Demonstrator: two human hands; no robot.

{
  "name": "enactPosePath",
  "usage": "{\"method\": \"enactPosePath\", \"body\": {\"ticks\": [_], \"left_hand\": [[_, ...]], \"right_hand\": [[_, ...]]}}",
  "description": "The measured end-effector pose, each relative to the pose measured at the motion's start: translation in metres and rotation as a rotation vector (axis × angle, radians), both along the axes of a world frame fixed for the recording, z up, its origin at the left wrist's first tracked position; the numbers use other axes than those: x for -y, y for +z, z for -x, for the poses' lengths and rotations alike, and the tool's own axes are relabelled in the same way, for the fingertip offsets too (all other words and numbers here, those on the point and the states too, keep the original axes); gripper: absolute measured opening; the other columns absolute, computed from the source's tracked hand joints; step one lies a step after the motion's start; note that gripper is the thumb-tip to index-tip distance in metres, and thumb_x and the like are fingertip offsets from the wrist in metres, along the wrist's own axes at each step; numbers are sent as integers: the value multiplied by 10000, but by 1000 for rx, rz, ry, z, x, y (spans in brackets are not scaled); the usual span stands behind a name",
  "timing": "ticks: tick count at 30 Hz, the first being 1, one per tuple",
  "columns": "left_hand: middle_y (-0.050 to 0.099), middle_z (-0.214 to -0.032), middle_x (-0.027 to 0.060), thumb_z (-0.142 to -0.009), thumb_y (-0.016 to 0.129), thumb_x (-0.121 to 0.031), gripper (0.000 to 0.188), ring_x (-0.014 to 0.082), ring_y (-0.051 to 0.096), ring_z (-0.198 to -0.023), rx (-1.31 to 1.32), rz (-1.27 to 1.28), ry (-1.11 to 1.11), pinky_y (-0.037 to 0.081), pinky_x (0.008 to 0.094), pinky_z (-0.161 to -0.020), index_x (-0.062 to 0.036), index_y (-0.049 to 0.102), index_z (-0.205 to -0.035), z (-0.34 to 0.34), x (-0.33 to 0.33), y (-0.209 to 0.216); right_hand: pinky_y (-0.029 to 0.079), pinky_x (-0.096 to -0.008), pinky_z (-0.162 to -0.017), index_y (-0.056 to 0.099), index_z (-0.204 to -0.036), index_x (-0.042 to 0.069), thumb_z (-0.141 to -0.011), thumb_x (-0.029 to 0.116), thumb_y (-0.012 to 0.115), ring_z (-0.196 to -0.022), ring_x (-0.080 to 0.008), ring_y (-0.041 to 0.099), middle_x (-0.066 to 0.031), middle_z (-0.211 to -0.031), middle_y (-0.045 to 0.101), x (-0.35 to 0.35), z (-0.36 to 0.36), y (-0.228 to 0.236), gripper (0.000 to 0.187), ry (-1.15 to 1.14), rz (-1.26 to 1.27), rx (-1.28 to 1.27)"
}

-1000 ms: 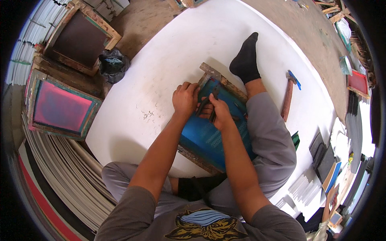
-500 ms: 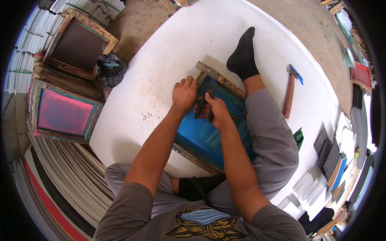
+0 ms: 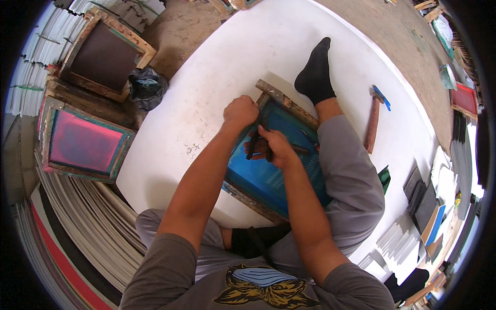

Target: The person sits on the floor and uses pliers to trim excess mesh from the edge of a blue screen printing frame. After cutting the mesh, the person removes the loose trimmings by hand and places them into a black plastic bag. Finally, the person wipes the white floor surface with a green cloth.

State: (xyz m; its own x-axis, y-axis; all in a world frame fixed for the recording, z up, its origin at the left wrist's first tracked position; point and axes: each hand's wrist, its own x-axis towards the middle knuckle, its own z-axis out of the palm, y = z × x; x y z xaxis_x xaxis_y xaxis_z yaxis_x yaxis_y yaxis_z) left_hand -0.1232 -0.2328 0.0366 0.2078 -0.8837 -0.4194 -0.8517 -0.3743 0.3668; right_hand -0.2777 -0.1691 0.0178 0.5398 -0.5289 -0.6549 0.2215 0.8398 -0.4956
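Head view: blue screen frame [image 3: 268, 170] lies on the white sheet [image 3: 206, 103] against the person's leg; left hand [image 3: 240, 111] fisted on its top corner; right hand [image 3: 276, 147] closed on a dark squeegee [image 3: 253, 147]; wooden squeegee [image 3: 372, 124] well apart, right; pink frame [image 3: 82, 142] and black bag [image 3: 147, 88] left.

Left hand [image 3: 240, 111] now closed in fist at top left corner of blue mesh screen in worn wooden frame [image 3: 276, 160]; earlier it lay more open, beside right hand. Right hand [image 3: 276, 147] moved slightly down and away from left hand, gap between them wider. Dark narrow tool [image 3: 253, 147] under right hand now shows more, tilted along the mesh. Whole view shifted: frame sits little lower in picture than before.
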Motion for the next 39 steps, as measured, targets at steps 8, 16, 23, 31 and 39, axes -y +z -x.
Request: {"method": "enactPosePath", "body": {"ticks": [8,16,23,31,39], "left_hand": [[733,-992,181,-948,626,-314,305,368,700,-937,-109,389,302,534,464,-810,-36,738,-1009,-39,-77,-27],[695,-881,117,-930,675,-252,193,334,647,-851,36,621,185,505,459,-748,-66,727,-923,-40,-140,-53],[676,-848,98,-899,708,-199,117,322,639,-821,52,662,107,506,444,-731,-82,714,-899,-35,-145,-48],[668,-867,113,-947,661,-264,207,326,627,-854,10,606,125,498,449,-753,-63,695,-914,-30,-142,-42],[668,-865,115,-952,655,-267,212,324,629,-847,24,577,142,502,448,-753,-61,695,-922,-33,-145,-43]], "right_hand": [[609,-484,-762,575,-1188,10,-1069,411,483,-912,-326,736,-218,-1042,726,0,-22,-18,428,8,-2,96],[618,-480,-734,586,-1131,16,-1084,365,444,-831,-325,742,-208,-990,732,0,-32,-20,380,-116,-67,150],[607,-501,-721,575,-1092,3,-1076,366,456,-781,-336,725,-165,-874,705,-7,-54,-18,382,-355,-232,231],[534,-428,-512,584,-939,7,-895,90,657,-563,-248,613,-122,-722,624,0,-44,-12,119,-163,-68,-116],[485,-435,-450,538,-906,-3,-827,29,625,-525,-228,597,-104,-673,579,0,-40,-7,121,9,233,-526]]}}
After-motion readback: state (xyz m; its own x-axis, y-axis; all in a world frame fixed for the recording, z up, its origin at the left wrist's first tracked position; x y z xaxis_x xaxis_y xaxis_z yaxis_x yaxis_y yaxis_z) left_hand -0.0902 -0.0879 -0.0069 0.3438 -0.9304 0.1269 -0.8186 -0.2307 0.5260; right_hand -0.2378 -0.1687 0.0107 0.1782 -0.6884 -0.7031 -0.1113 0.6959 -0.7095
